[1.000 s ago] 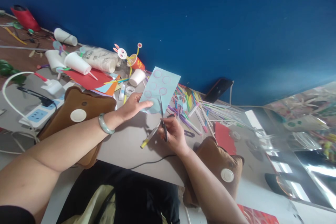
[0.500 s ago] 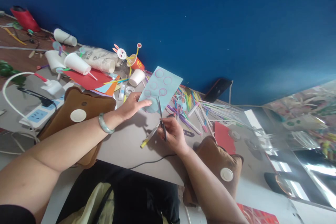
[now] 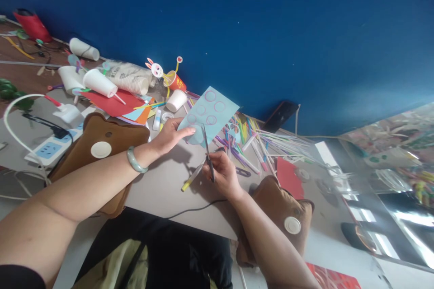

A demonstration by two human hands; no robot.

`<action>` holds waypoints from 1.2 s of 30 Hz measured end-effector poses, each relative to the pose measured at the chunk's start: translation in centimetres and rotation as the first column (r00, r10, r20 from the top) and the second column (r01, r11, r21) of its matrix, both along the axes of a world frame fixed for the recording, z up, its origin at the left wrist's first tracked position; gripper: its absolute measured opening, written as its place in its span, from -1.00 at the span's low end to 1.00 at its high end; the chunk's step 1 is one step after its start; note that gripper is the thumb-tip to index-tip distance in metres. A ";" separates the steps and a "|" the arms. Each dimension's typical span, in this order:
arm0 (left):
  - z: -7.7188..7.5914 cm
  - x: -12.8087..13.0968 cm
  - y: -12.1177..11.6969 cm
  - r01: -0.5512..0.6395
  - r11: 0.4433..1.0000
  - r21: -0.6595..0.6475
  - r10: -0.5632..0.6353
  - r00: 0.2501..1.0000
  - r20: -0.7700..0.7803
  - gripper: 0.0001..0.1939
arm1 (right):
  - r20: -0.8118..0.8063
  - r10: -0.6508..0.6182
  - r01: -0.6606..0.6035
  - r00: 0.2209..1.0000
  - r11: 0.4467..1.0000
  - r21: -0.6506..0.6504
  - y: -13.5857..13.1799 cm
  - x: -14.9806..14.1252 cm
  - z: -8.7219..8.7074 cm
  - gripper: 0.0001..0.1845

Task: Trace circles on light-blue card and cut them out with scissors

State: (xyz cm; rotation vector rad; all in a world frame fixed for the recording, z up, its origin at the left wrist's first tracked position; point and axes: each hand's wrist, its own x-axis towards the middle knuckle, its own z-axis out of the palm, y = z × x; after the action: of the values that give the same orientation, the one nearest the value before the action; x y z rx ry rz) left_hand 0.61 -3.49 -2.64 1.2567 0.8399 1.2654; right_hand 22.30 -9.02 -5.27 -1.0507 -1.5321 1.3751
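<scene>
A light blue sheet of paper with several purple circles drawn on it is held up above the table. My left hand pinches its lower left corner, thumb on top near a partly cut round edge. In my right hand is a pair of scissors with dark handles, my fingers in the loops. The blades point up and overlap the paper beside the round piece. Below the scissors, a white marker with a yellow end lies on the table.
Colourful sticks and markers are heaped behind my right hand. Paper cups, coloured paper and a rabbit figure on a red cup stand left. Brown cushions flank me, with a power strip at far left.
The blue paper has tilted slightly to the right, its upper part shifting that way. Both hands stay almost in place, and the scissors remain at the paper.
</scene>
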 end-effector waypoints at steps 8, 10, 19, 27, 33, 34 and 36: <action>0.3 0.3 -0.7 0.122 0.988 -0.091 -0.114 0.990 0.084 -0.62 | -0.034 -0.062 0.062 0.998 0.998 0.009 0.0 -0.4 0.2 -0.53; 0.5 0.4 -0.9 0.161 0.980 -0.121 -0.148 0.983 0.106 -0.60 | -0.040 -0.092 0.093 0.995 0.995 0.029 0.1 -0.4 0.2 -0.55; -0.6 1.0 -0.7 0.273 0.937 -0.218 -0.223 0.947 0.232 -0.62 | -0.065 -0.133 0.136 0.989 0.989 0.052 -0.1 -0.6 -0.1 -0.57; -0.7 1.4 -1.3 0.169 0.972 -0.166 -0.178 0.983 -0.043 -0.59 | -0.017 -0.118 0.119 0.993 0.991 0.067 -0.2 -0.7 -0.6 -0.55; -0.5 1.3 -1.3 0.116 0.984 -0.134 -0.127 0.989 -0.078 -0.60 | -0.022 -0.090 0.092 0.996 0.993 0.075 -0.2 -0.6 -0.5 -0.55; -0.5 1.3 -1.3 0.117 0.985 -0.126 -0.128 0.988 -0.084 -0.61 | -0.019 -0.088 0.089 0.996 0.993 0.079 -0.2 -0.6 -0.5 -0.55; -0.5 1.3 -1.3 0.126 0.986 -0.113 -0.137 0.986 -0.093 -0.63 | -0.018 -0.082 0.083 0.996 0.993 0.088 -0.2 -0.6 -0.5 -0.55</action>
State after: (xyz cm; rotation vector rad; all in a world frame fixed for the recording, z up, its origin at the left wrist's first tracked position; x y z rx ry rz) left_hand 1.90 -4.79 -3.11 1.2766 0.8700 1.0465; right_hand 21.69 -9.18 -5.80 -1.0360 -1.5083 1.2441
